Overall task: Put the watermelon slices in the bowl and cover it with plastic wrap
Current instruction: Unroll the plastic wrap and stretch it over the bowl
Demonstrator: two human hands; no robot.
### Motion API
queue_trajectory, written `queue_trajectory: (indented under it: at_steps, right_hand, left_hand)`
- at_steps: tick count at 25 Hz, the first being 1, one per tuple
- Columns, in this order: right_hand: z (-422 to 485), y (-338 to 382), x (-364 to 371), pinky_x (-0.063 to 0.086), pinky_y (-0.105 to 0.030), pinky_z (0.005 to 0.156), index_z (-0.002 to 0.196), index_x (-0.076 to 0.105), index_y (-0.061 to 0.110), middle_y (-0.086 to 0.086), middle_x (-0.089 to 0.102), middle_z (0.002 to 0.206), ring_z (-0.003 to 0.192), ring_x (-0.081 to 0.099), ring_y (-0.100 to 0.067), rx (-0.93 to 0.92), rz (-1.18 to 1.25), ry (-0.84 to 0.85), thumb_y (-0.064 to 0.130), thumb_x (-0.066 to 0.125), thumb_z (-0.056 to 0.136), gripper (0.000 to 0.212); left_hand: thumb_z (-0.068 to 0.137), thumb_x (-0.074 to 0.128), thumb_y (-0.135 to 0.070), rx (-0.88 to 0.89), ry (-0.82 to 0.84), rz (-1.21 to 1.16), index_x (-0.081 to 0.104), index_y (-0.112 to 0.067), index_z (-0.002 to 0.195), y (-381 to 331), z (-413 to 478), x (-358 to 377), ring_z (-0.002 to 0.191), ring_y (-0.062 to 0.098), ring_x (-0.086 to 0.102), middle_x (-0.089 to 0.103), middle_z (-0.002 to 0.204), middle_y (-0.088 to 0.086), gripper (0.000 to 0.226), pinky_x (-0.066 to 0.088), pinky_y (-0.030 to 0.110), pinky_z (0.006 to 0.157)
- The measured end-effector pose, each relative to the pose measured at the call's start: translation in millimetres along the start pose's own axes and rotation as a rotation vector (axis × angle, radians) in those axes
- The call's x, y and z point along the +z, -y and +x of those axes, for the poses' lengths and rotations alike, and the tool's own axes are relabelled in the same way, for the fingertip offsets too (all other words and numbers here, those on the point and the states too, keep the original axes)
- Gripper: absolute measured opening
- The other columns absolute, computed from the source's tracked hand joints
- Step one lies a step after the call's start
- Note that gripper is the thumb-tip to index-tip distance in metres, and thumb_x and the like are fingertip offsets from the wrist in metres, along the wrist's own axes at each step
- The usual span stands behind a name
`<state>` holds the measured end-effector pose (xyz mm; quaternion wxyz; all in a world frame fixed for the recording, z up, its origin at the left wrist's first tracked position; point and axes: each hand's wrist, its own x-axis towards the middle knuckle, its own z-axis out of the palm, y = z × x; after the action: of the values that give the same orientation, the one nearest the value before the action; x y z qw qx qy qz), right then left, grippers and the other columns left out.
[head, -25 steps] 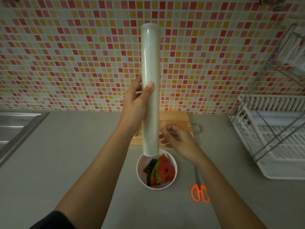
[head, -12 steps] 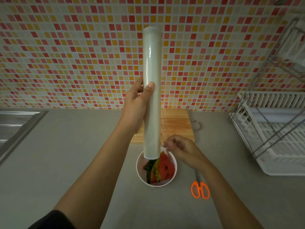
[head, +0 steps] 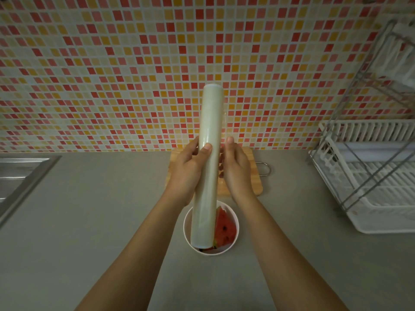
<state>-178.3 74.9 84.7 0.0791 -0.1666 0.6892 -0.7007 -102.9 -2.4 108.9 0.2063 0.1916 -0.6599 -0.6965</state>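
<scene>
Left hand (head: pixel 187 173): fingers (head: pixel 207 148) wrapped around the plastic wrap roll (head: pixel 208 167) at mid-length, holding it upright above the bowl (head: pixel 233 243). Right hand (head: pixel 235 173): fingers pressed flat to the roll's right side, apparently seeking the film's loose edge; whether any film is pinched cannot be told. Watermelon slices (head: pixel 224 227) lie in the bowl on the tabletop (head: pixel 89 221), cutting board (head: pixel 253 176) behind. Recommendation: steady the roll with the left, lift the edge evenly along its width, draw outward without bunching.
</scene>
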Motion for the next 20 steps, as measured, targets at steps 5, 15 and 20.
queue_trajectory:
  at_steps: [5, 15, 20]
  right_hand:
    - [0.5, -8.9, 0.2, 0.039, -0.015, 0.051, 0.064, 0.046, 0.023, 0.009, 0.045, 0.054, 0.048, 0.042, 0.001, -0.106, -0.063, -0.108, 0.042, 0.041, 0.095, 0.036]
    - [-7.3, -38.6, -19.2, 0.034, -0.008, 0.048, 0.064, 0.040, 0.016, 0.006, 0.042, 0.054, 0.046, 0.044, 0.006, -0.056, -0.240, -0.160, 0.031, 0.041, 0.097, 0.036]
    - [-8.0, -47.3, -22.5, 0.035, -0.007, 0.051, 0.064, 0.042, 0.014, 0.008, 0.042, 0.055, 0.048, 0.044, 0.006, -0.043, -0.254, -0.178, 0.031, 0.041, 0.097, 0.037]
  left_hand:
    - [0.090, 0.048, -0.047, -0.033, -0.064, 0.075, 0.059, -0.029, 0.120, 7.5, -5.6, 7.2, 0.096, 0.011, 0.066, 0.069, 0.105, -0.006, 0.038, 0.055, 0.036, 0.082]
    - [0.076, 0.065, -0.057, -0.131, -0.216, 0.233, 0.058, -0.026, 0.094, 30.0, -15.5, 2.6, 0.080, 0.012, 0.066, 0.066, 0.091, -0.003, 0.036, 0.053, 0.030, 0.068]
    - [0.082, 0.056, -0.053, -0.197, -0.174, 0.149, 0.064, -0.032, 0.089, 34.5, -22.1, 0.4, 0.085, 0.022, 0.068, 0.069, 0.093, 0.002, 0.024, 0.056, 0.041, 0.078]
